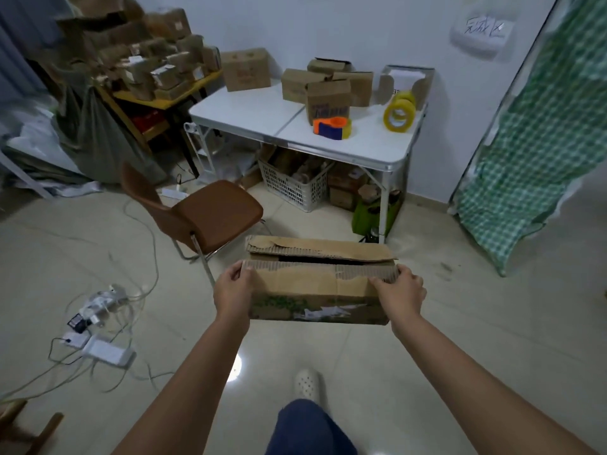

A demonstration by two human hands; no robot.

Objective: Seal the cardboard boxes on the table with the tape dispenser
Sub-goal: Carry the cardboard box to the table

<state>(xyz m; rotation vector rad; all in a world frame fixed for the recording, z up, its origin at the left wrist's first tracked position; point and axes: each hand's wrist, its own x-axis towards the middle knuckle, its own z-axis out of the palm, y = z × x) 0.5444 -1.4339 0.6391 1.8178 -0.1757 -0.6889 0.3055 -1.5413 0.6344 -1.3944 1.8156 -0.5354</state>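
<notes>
— Nearest to us we see our own knee in dark blue trousers [305,428] and a white perforated slipper [307,382] on the pale tiled floor [427,372]. What are we carrying?

— We hold a long worn brown cardboard box [315,290] out in front, off the floor. Our left hand [234,290] grips its left end, fingers curled over the top corner. Our right hand [401,290] grips the right end, fingers curled onto the torn top flap. That flap is not sealed; a dark gap shows under the far flap.

— And where do we see the tape dispenser?

— We see the orange and blue tape dispenser [331,128] lying on the white folding table [249,116] far ahead of us, near its front edge. Just behind it stands a small brown cardboard box [327,100], with more small boxes [297,83] clustered behind. To the right lie two rolls of yellow tape [399,114], touching each other, and an open carton [406,81] stands at the far right corner.

— What else do we see around?

— We see a brown chair [210,215] between us and the table, a white plastic basket [294,185] under the table, white power strips and tangled cables [98,310] on the floor at left, a heap of cartons [154,60] on a yellow shelf far left, and a green checked curtain [538,142] at right.
</notes>
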